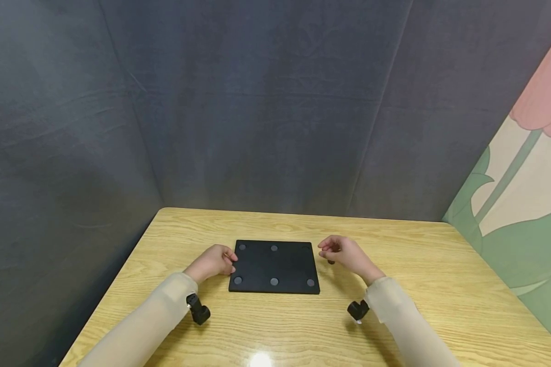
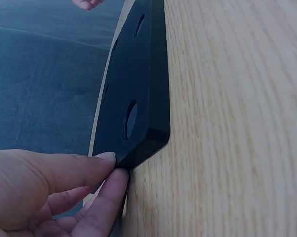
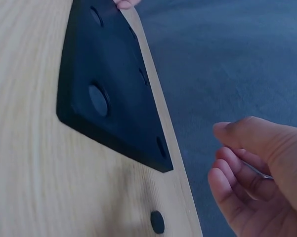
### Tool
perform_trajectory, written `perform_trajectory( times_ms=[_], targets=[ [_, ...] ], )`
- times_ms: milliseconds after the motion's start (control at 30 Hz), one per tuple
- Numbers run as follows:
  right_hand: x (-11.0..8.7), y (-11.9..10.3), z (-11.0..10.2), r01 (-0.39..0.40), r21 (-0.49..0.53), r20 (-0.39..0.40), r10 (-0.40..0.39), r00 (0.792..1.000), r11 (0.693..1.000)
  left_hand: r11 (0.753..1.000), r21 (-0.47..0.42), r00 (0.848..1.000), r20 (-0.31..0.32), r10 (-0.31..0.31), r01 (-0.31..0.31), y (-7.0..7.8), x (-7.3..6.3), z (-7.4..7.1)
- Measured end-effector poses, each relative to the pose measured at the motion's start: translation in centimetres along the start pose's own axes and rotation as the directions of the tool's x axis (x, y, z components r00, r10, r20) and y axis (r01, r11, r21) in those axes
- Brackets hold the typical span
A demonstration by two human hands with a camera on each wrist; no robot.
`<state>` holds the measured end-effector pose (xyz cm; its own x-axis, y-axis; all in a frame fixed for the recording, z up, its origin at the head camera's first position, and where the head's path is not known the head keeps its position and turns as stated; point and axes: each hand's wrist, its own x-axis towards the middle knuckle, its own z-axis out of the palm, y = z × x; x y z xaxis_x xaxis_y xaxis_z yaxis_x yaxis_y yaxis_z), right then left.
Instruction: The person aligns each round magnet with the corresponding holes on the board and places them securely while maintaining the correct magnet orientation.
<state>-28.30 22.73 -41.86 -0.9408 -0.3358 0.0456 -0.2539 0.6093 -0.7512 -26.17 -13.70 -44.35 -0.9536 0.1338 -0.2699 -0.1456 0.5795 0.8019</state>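
Note:
A flat black rectangular board (image 1: 275, 267) lies on the table with round spots along its two long sides. Most of the spots look grey; the far right one is darker. At the board's left edge, my left hand (image 1: 217, 262) pinches the rim between thumb and fingers, close-up in the left wrist view. To the right of the board and apart from it, my right hand (image 1: 344, 255) hovers with loosely bent fingers, holding nothing that shows. Below that hand a small black disc (image 3: 157, 222) lies on the wood, partly covered by the hand in the head view.
The light wood table (image 1: 275, 326) extends around the board. A dark blue-grey curtain (image 1: 266, 112) hangs behind the far edge and along the left. A wall with a painted flower (image 1: 523, 204) stands on the right. Each sleeve bears a small black wrist camera (image 1: 198, 309).

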Motion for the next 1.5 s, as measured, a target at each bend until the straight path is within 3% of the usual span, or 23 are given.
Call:
perform_trajectory(
  times_ms=[267, 700, 900, 1133, 1500],
  targets=[
    [0.8, 1.2, -0.7, -0.005, -0.043, -0.028, 0.003, 1.0, 0.999, 1.0, -0.009, 1.0, 0.002, -0.006, 0.007, 0.0, 0.1, -0.1],
    [1.1, 4.2, -1.3, -0.084, -0.039, -0.054, 0.082, 0.995, 0.996, 1.0, -0.008, 1.0, 0.003, -0.013, 0.013, 0.2, -0.2, -0.1],
    [1.0, 4.5, -1.1, -0.096, -0.004, -0.036, 0.096, 0.995, 0.995, 1.0, -0.004, 1.0, 0.004, -0.016, 0.016, 0.4, -0.3, -0.1],
    [1.1, 4.7, -0.8, -0.076, -0.04, -0.006, 0.076, 0.997, 0.996, 1.0, -0.012, 1.0, 0.01, -0.022, 0.022, 0.4, -0.3, -0.2],
    [1.1, 5.5, 0.0, -0.121, -0.044, 0.02, 0.122, 0.992, 0.992, 1.0, 0.009, 1.0, 0.005, -0.024, 0.024, 0.3, -0.1, -0.2]
  ],
)
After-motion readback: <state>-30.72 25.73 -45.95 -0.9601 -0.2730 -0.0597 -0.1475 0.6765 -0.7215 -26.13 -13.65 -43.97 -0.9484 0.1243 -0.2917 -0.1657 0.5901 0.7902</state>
